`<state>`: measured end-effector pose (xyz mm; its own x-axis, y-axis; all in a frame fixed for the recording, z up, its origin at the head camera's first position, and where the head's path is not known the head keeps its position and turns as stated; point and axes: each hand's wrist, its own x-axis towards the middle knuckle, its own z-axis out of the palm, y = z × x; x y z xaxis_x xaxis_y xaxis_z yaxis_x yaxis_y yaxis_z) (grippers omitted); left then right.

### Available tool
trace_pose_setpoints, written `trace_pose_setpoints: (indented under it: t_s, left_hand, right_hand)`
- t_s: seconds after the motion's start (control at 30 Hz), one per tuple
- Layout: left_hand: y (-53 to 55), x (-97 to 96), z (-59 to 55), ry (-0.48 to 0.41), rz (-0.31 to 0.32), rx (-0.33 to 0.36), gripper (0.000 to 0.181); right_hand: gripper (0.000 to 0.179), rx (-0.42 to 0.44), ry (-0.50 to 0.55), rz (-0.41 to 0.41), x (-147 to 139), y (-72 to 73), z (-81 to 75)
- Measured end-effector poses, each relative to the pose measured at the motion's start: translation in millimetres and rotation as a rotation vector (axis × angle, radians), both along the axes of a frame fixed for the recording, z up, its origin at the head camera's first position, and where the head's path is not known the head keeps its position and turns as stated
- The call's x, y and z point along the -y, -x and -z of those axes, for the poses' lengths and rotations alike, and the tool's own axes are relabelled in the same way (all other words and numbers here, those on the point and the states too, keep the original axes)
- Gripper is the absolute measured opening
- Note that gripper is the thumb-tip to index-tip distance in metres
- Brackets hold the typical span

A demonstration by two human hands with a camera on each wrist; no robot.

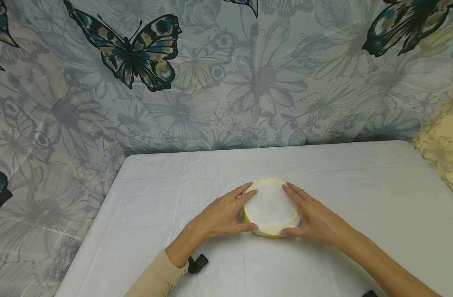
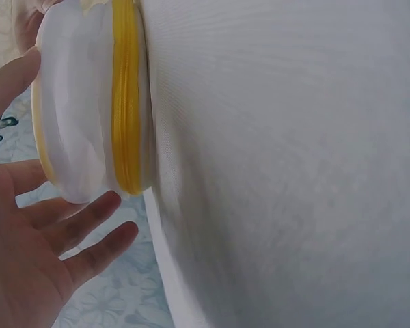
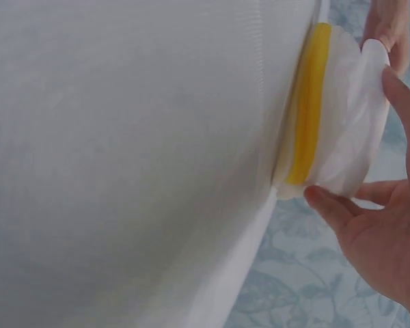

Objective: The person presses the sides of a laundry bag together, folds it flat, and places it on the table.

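A round white zippered pouch [image 1: 272, 206] with yellow edging sits on the white-covered table. My left hand [image 1: 226, 212] holds its left side, thumb at the near rim and fingers spread along the far left edge. On the opposite side my right hand [image 1: 319, 218] holds it the same way, thumb low at the front and fingertips on the far right rim. A yellow zipper [image 2: 126, 102] runs round the lower part of the side wall, close to the cloth. Seen from the right wrist, the soft white side wall [image 3: 345, 123] is creased and dips inward.
White cloth [image 1: 145, 198] covers the tabletop, with faint fold lines. Behind it and at the left stands a wall covering [image 1: 263, 90] with flowers and butterflies. A black wrist device [image 1: 198, 264] juts out beside the beige left sleeve [image 1: 157, 274].
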<state>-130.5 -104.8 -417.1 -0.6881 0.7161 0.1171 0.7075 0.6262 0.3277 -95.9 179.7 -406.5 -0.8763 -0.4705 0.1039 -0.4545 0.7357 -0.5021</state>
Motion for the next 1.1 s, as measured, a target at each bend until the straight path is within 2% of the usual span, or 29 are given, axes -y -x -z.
trace_pose_setpoints:
  t_s: [0.37, 0.7, 1.1]
  left_hand:
    - [1.4, -1.1, 2.8, 0.004, 0.008, 0.033, 0.092]
    - [0.8, -3.4, 2.3, 0.026, -0.019, 0.077, 0.092]
    - [0.4, -4.8, 1.2, 0.086, -0.028, 0.089, 0.092]
  right_hand:
    - [0.113, 0.007, -0.011, 0.002, 3.2, -1.0, 2.8]
    - [0.109, 0.009, -0.039, -0.002, 4.1, 0.3, 4.6]
    - [0.106, 0.034, -0.089, -0.028, 4.5, 1.4, 5.1]
